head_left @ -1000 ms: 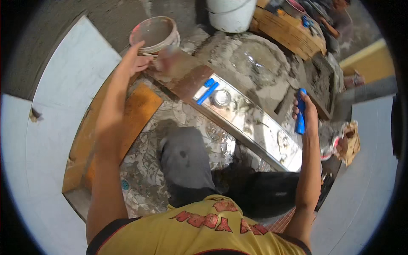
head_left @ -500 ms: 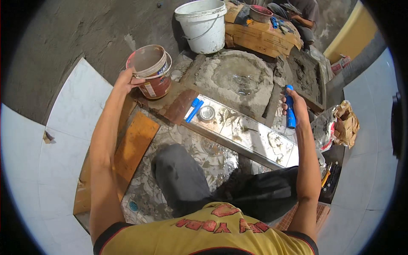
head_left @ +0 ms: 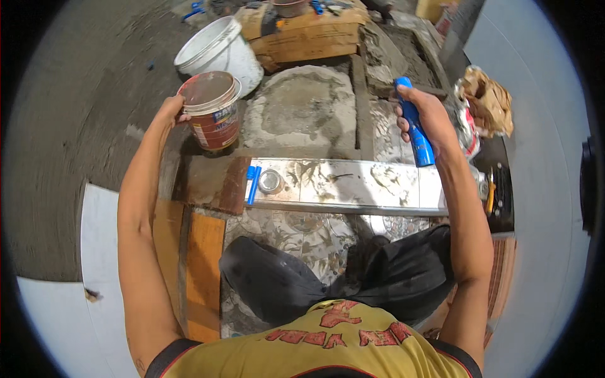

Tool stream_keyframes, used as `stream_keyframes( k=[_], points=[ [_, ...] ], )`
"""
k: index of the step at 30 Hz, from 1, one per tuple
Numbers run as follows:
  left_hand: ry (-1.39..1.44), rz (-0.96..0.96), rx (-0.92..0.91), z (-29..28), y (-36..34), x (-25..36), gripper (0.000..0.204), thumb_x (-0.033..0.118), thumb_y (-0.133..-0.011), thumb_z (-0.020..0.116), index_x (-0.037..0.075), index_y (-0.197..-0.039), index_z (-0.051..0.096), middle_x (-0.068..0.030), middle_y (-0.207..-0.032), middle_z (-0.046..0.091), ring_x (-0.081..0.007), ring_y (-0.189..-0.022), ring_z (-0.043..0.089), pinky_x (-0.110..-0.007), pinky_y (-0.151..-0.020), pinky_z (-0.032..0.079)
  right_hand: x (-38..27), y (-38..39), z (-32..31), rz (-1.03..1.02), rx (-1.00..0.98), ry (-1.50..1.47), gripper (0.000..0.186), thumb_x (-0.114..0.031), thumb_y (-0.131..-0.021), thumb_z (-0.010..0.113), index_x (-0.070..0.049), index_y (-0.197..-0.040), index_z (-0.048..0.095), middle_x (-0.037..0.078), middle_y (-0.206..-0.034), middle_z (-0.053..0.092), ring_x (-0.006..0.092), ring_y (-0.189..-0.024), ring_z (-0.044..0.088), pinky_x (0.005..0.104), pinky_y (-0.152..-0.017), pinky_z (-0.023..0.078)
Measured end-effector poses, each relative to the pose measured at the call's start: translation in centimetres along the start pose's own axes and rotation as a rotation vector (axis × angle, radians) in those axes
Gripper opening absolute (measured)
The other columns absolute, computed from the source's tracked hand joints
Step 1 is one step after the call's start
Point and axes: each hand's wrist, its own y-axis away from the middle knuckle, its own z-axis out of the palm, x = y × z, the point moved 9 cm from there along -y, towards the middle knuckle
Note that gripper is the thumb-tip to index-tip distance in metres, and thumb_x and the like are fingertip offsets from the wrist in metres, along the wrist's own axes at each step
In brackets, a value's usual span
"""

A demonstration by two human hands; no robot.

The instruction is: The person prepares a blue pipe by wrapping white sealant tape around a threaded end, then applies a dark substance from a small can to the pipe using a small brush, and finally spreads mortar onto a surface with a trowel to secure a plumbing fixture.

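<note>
- Blue tube (head_left: 418,137) sits upper right of frame in our right hand (head_left: 432,116): fingers curled round it, thumb along its upper part, tube tilted, top end leaning left.
- Red-brown bucket (head_left: 217,123), upper left: our left hand (head_left: 169,112) has its fingers closed at the upper left edge. Can't tell if it's rim or handle.
- White-tiled ledge (head_left: 353,183), mid-frame, mortar-smeared. On its left end we have thin blue sticks (head_left: 254,186) and, just beside, a round clear container (head_left: 271,181).
- Beyond the ledge, top centre: wet cement patch (head_left: 299,110); white bucket (head_left: 220,57) behind the red-brown one; cardboard box (head_left: 309,45).
- Crumpled brown paper (head_left: 485,101), right, near our right hand.
- Both arms reach up-frame from the lower corners, spread well apart, elbows slightly bent.
</note>
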Motion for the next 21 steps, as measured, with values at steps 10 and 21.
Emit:
stream_keyframes(
  k=[10, 21],
  points=[
    [-0.458, 0.007, -0.086, 9.7, -4.1, 5.9, 0.016, 0.013, -0.086, 0.048, 0.007, -0.075, 0.057, -0.0038, -0.059, 0.05, -0.0155, -0.045, 0.046, -0.038, -0.044, 0.037, -1.6, 2.6, -3.9, -0.057, 0.088, 0.006, 0.028, -0.032, -0.093, 0.064, -0.004, -0.096, 0.06, 0.003, -0.078, 0.059, 0.0092, -0.054, 0.057, 0.0256, -0.043, 0.049],
    [-0.811, 0.158, -0.129, 16.0, -3.8, 8.3, 0.021, 0.012, -0.083, 0.053, -0.005, -0.077, 0.063, -0.0133, -0.069, 0.061, -0.0227, -0.051, 0.056, -0.04, -0.043, 0.042, -1.6, 2.8, -5.2, -0.049, 0.122, -0.009, 0.03, -0.031, -0.092, 0.065, -0.003, -0.088, 0.058, 0.003, -0.072, 0.059, 0.0098, -0.052, 0.058, 0.0264, -0.043, 0.049]
  ],
)
